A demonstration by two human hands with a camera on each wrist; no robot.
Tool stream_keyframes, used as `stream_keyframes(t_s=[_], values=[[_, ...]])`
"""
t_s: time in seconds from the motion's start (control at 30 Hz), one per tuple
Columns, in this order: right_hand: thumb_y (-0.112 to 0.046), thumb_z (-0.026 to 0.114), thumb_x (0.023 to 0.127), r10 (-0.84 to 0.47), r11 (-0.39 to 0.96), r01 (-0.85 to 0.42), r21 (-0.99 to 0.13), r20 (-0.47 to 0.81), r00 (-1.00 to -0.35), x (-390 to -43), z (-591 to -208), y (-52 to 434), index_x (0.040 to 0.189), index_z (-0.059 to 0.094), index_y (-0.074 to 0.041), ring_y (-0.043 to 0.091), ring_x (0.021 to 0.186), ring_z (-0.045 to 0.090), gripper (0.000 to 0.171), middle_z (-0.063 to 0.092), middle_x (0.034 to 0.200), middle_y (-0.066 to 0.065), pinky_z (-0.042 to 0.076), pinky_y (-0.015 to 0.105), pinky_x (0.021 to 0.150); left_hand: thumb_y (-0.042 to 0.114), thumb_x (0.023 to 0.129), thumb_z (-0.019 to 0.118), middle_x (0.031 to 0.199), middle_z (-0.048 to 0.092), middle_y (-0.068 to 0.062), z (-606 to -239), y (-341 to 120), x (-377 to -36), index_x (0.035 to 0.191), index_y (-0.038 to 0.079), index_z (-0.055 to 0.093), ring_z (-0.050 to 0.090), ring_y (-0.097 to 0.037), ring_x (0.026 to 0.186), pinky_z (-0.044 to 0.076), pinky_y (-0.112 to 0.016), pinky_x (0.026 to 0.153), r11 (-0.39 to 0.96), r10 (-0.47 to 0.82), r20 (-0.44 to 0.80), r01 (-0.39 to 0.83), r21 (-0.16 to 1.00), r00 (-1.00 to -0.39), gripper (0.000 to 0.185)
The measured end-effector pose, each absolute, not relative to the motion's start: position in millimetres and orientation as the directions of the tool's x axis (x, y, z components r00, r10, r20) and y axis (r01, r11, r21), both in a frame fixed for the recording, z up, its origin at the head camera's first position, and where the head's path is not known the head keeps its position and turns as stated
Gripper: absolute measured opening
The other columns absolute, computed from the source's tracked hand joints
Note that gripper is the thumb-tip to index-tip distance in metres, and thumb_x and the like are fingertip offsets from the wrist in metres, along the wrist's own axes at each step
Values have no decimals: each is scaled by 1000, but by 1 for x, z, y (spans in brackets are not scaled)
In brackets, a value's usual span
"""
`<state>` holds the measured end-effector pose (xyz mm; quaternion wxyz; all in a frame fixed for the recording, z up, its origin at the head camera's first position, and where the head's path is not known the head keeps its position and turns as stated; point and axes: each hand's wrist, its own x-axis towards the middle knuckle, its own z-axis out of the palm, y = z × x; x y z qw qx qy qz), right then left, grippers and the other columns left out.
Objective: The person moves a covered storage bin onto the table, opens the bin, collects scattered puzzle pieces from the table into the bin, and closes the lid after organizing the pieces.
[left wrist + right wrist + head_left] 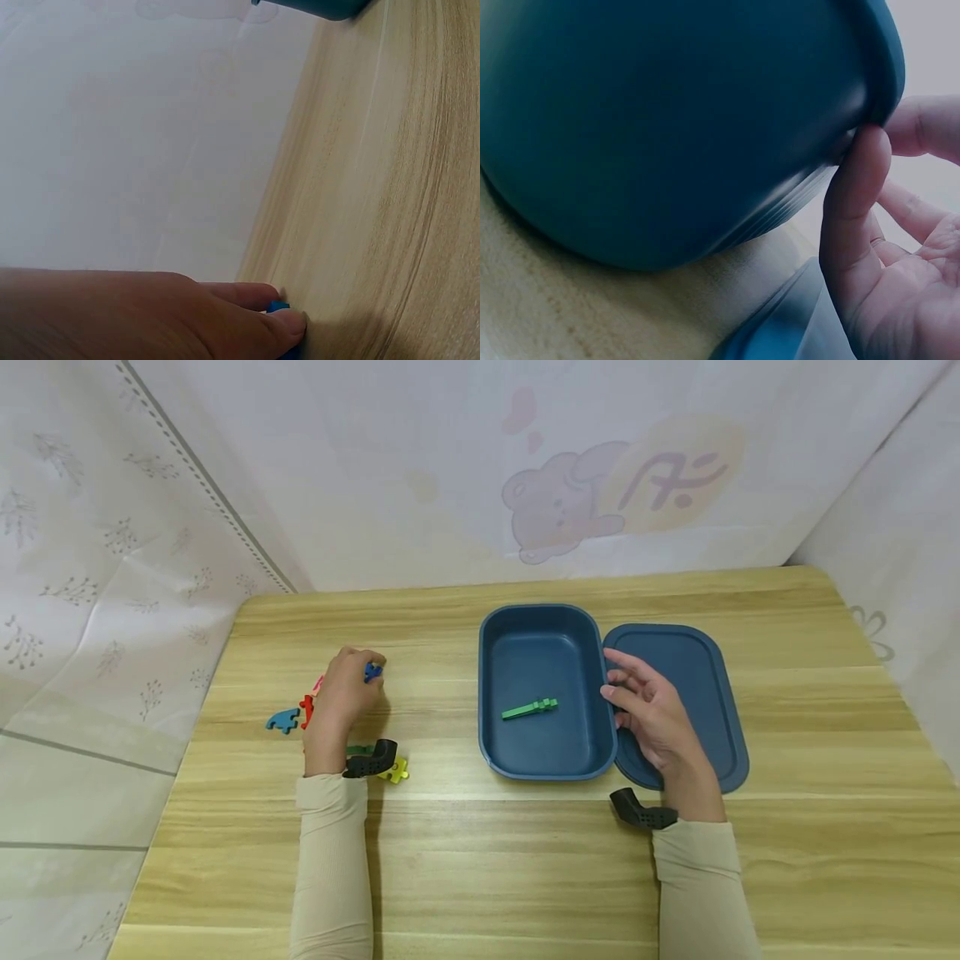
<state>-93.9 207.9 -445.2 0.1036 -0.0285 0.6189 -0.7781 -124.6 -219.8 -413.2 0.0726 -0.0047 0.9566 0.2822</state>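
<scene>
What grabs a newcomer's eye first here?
The dark blue box mid-table, with a green piece lying inside and a blue lid to its right. Next, the left grip pinching a small blue piece, near brightly coloured pieces at the table's left.

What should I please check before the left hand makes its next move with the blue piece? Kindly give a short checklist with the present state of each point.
1. Grip on the blue piece: ok, the left hand pinches it.
2. Opening of the box: ok, the lid lies off, to its right.
3. Room inside: ok, only the green piece lies there.
4. Box held firmly: cannot tell; the right hand is at its right side.
5. All pieces in the box: not ok, the teal piece and yellow piece, among others, are outside.
</scene>
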Motion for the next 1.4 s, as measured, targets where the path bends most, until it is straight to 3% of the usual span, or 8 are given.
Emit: stream_keyframes(t_s=[0.27,0.5,0.87,1.07,1.2,1.4], values=[[0,62,104,-190,-225,129,-966,-86,-978,-94,-445,208,158,45,-6,6,84,57,57,57,110,-4,54,19,56,2,102,62,145,55,-32,-411,-219,-123,138,-2,66,55,-50,134,49,-63,113,839,37,-149,-51,541,-988,37],[0,62,104,-197,-235,128,-964,-82,-977,-94,-446,207,158,44,-6,6,84,57,57,57,109,-3,54,20,56,2,101,61,138,60,-30,-411,-219,-122,135,-3,68,61,-44,122,54,-58,106,844,20,-157,-67,531,-987,35],[0,63,104,-189,-232,129,-964,-85,-978,-94,-445,207,157,47,-7,7,85,57,56,58,109,-4,54,20,56,3,101,64,136,64,-29,-409,-218,-122,133,-3,69,59,-45,129,53,-58,110,860,13,-157,-69,505,-988,33],[0,62,104,-187,-240,125,-963,-81,-979,-93,-445,208,157,46,-7,7,84,57,56,58,109,-3,54,20,56,1,99,63,132,70,-25,-406,-218,-123,130,-2,71,66,-40,116,57,-54,101,860,15,-161,-69,505,-987,32],[0,62,104,-192,-242,122,-963,-76,-978,-93,-445,208,157,46,-7,7,84,57,56,58,110,-3,54,20,56,-1,98,61,130,72,-24,-405,-217,-123,130,-3,72,63,-35,105,55,-49,94,859,30,-156,-54,510,-987,34],[0,62,104,-203,-238,127,-963,-79,-976,-94,-446,208,158,45,-6,6,85,58,57,58,110,-3,55,20,57,-1,99,59,130,72,-25,-405,-218,-122,132,-2,71,65,-37,109,56,-51,97,852,40,-154,-47,522,-987,35]])
